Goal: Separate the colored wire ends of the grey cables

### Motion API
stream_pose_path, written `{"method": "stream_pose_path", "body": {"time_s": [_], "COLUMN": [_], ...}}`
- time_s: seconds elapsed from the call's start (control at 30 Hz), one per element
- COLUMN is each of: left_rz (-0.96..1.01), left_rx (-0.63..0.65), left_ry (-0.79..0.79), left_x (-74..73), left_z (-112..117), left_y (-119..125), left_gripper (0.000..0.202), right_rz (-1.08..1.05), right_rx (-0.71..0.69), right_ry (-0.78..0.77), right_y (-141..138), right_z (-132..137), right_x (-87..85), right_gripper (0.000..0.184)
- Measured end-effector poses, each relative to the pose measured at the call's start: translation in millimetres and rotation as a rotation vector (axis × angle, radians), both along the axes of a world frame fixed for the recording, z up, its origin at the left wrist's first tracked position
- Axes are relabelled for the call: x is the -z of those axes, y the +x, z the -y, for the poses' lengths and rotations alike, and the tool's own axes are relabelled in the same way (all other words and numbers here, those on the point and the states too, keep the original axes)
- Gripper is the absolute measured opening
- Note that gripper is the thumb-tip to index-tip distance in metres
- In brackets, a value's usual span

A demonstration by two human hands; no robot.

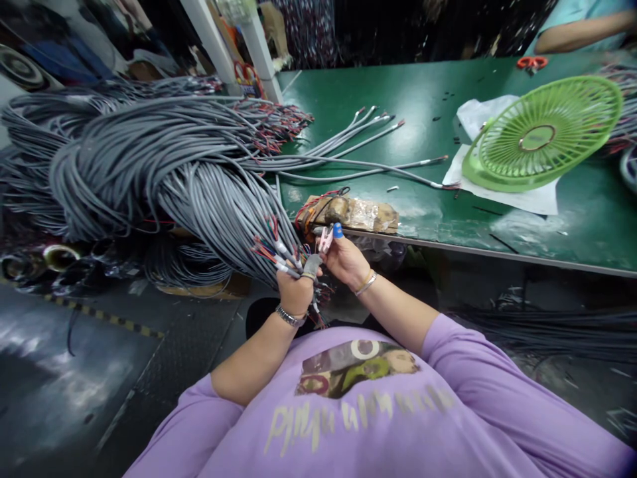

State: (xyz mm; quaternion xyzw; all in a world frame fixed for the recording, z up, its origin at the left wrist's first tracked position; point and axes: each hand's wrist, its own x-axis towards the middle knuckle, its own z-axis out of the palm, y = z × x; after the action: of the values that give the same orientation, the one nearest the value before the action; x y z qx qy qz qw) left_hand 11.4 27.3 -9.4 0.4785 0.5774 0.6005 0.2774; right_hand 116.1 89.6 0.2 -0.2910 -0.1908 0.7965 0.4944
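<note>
My left hand [296, 291] is closed around several grey cables [284, 252], close to their stripped ends, where thin coloured wires fan out. A grey wrap covers part of its thumb. Just to the right, my right hand [346, 262] pinches a small pale pink clip-like piece [326, 239], held beside the wire ends. A blue finger cover [338, 230] sits on one of its fingertips. The wire tips between the two hands are too small to make out singly.
A large heap of looped grey cables [139, 153] lies to the left. On the green table [423, 126] are a taped block [363, 212], loose cable ends, a green fan [542, 136] and orange-handled scissors [531, 63]. Another person's arm [582, 33] reaches in at the far right.
</note>
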Motion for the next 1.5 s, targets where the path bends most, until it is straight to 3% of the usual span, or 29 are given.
{"method": "stream_pose_path", "body": {"time_s": [0.2,0.5,0.7,0.77,0.93,1.27,1.5], "left_rz": [0.021,0.084,0.177,0.248,0.429,0.429,0.419], "left_rx": [0.025,0.088,0.348,0.401,0.343,0.406,0.444], "left_ry": [0.017,0.009,-0.064,-0.047,-0.026,-0.056,-0.054], "left_x": [1.5,4.9,-5.3,-9.5,-12.1,-7.1,-0.8], "left_z": [5.0,15.4,19.5,15.9,-0.4,-12.6,-20.4], "left_y": [-1.9,-15.3,-20.4,-23.8,-35.4,-43.3,-48.5], "left_gripper": [0.021,0.029,0.038,0.05,0.063,0.034,0.033], "right_rz": [-0.027,-0.056,0.05,0.074,0.179,0.281,0.24], "right_rx": [-0.059,-0.091,-0.073,-0.046,0.017,-0.061,-0.248], "right_ry": [0.0,-0.026,-0.021,-0.026,-0.057,0.091,0.191], "right_y": [3.6,32.3,60.2,70.3,86.9,79.0,56.9], "right_z": [3.9,11.3,27.0,31.8,36.6,39.6,36.4], "right_x": [6.3,18.1,25.8,28.3,36.6,43.1,50.6], "right_gripper": [0.051,0.053,0.046,0.042,0.04,0.037,0.04]}}
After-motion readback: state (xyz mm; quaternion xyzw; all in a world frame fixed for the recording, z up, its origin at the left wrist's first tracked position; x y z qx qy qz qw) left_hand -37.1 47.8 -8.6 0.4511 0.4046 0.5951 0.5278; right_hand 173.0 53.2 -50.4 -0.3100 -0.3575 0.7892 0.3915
